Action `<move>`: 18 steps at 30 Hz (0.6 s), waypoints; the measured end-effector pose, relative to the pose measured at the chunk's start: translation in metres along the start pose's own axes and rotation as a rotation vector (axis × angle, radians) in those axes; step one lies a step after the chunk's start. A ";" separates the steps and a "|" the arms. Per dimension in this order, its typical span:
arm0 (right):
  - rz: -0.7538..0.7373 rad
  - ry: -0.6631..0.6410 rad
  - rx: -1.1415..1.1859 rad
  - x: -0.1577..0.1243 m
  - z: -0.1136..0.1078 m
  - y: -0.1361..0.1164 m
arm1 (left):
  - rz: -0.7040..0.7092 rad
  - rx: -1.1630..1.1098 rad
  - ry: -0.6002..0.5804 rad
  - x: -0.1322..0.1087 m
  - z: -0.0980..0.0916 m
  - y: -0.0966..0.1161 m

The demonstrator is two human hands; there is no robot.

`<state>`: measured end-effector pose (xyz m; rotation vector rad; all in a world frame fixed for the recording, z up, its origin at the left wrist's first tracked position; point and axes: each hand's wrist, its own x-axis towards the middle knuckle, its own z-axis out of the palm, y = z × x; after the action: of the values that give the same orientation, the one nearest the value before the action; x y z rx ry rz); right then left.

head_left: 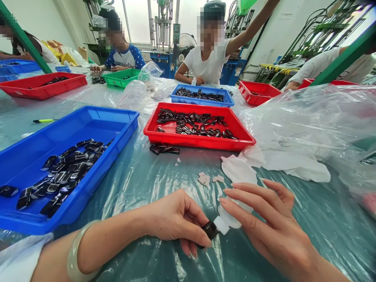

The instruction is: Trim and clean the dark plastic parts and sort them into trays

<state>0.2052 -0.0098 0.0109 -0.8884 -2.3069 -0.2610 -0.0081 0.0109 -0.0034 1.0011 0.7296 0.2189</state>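
My left hand point(179, 219) is closed around a small glossy black part point(210, 230), gripping it between thumb and fingers. At the part's right end is a small white squarish piece point(221, 225); whether the two are joined I cannot tell. My right hand point(270, 223) is just to the right, its fingers stretched out and slightly apart, with its thumb hidden. Under those fingertips lies a white rounded object point(232, 215), partly covered by the hand. Beyond it on the table are a crumpled white cloth point(239, 170) and small pale scraps point(203, 179).
A blue tray point(123, 127) of black parts stands at left, a red tray point(199, 143) of them ahead. Several loose black parts point(164, 149) lie before the red tray. Clear plastic sheeting point(308, 121) is heaped at right. Co-workers point(205, 62) sit across the table.
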 end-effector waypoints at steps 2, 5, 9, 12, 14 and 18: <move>-0.017 0.006 -0.013 -0.001 0.001 0.001 | 0.002 -0.002 0.006 0.001 0.000 -0.001; 0.005 0.013 -0.039 0.000 0.004 0.000 | 0.008 -0.012 0.019 0.001 0.000 -0.001; 0.030 0.018 -0.054 0.002 0.006 -0.003 | 0.008 -0.014 0.011 0.001 0.000 -0.001; 0.034 0.025 -0.053 0.002 0.006 -0.005 | 0.012 -0.016 0.001 0.000 0.001 -0.001; 0.040 0.035 -0.044 0.001 0.005 -0.004 | 0.014 -0.017 0.002 0.000 0.001 -0.001; 0.031 0.032 -0.017 -0.001 0.004 -0.001 | 0.009 -0.013 0.010 0.001 0.001 -0.002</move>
<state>0.2031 -0.0096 0.0078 -0.9210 -2.2627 -0.2805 -0.0073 0.0099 -0.0057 0.9912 0.7321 0.2363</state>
